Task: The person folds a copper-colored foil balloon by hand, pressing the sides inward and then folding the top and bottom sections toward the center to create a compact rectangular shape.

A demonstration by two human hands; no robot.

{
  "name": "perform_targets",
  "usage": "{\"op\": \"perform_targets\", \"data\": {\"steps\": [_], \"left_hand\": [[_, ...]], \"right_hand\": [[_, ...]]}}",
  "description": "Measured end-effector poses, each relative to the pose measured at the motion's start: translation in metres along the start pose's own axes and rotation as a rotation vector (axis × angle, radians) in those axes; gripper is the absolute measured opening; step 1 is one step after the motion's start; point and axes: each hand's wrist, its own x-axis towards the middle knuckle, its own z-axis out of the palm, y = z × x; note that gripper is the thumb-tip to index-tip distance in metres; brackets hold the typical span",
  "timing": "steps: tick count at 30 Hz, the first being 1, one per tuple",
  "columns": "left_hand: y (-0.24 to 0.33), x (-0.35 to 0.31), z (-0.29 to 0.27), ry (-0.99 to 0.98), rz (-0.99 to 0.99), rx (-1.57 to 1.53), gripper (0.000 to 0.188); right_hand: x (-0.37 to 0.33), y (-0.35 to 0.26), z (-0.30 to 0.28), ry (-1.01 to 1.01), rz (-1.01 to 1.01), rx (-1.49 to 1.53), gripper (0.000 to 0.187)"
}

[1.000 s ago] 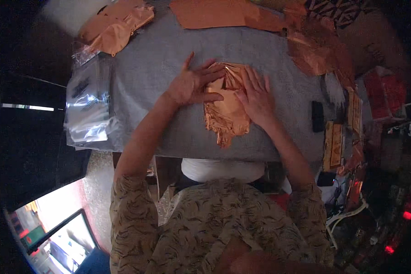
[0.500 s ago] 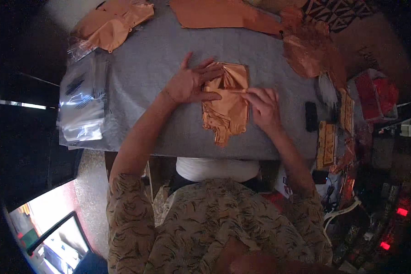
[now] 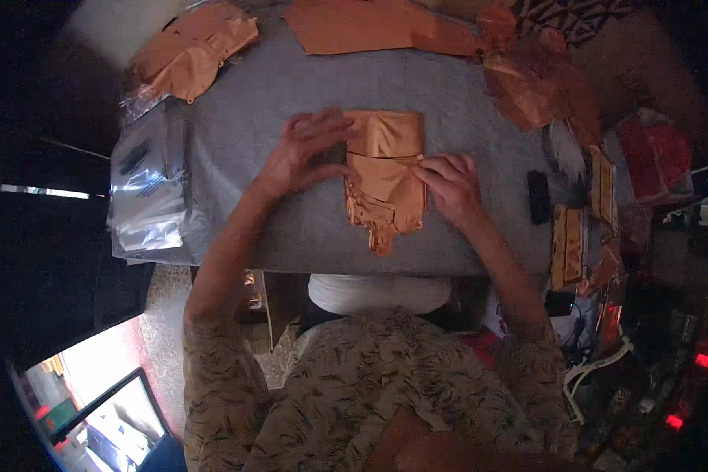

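A flat, shiny copper-coloured foil balloon point(image 3: 385, 179) lies folded on the grey cloth in front of me. A fold line crosses its middle, and its lower end is crumpled and narrow. At its upper left edge is my left hand point(image 3: 300, 153), with thumb and fingers apart and the fingertips slightly blurred. My right hand point(image 3: 452, 182) pinches the balloon's right edge at the fold line between thumb and fingers.
A stack of clear plastic bags point(image 3: 151, 185) lies at the left. More copper-coloured foil pieces lie at the far left point(image 3: 189, 55), far middle point(image 3: 377, 27) and far right point(image 3: 527, 86). A black phone-like object point(image 3: 539, 197) and a yellowish packet point(image 3: 565, 248) lie at the right edge.
My left hand has lifted and drawn back leftward from the balloon. The upper part, which gaped open, now lies flatter. My right hand stays at the right edge.
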Motion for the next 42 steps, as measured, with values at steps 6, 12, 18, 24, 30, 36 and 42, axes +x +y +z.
{"op": "perform_targets", "data": {"steps": [6,12,18,24,30,36,42], "left_hand": [[0.009,-0.012,-0.016,-0.105,0.176,0.126,0.044],[0.019,-0.012,0.004,0.144,-0.346,-0.086,0.031],[0.038,0.031,0.009,0.007,-0.733,-0.089,0.048],[0.03,0.045,0.013,-0.234,-0.834,0.017,0.049],[0.019,0.037,0.019,-0.129,-0.888,-0.219,0.044],[0.028,0.049,0.01,-0.166,-1.073,-0.457,0.03],[0.021,0.046,0.006,-0.25,-1.154,-0.52,0.04]], "right_hand": [[0.0,-0.003,-0.006,0.019,0.026,-0.033,0.027],[0.002,-0.008,-0.005,0.017,0.033,-0.046,0.028],[-0.001,-0.002,-0.001,0.057,0.008,-0.044,0.03],[-0.004,-0.001,-0.001,0.042,0.021,-0.033,0.033],[-0.005,-0.001,-0.001,0.051,0.015,-0.008,0.035],[-0.007,0.002,-0.002,0.046,0.025,-0.009,0.033],[-0.005,0.0,0.0,0.045,0.013,-0.026,0.028]]}}
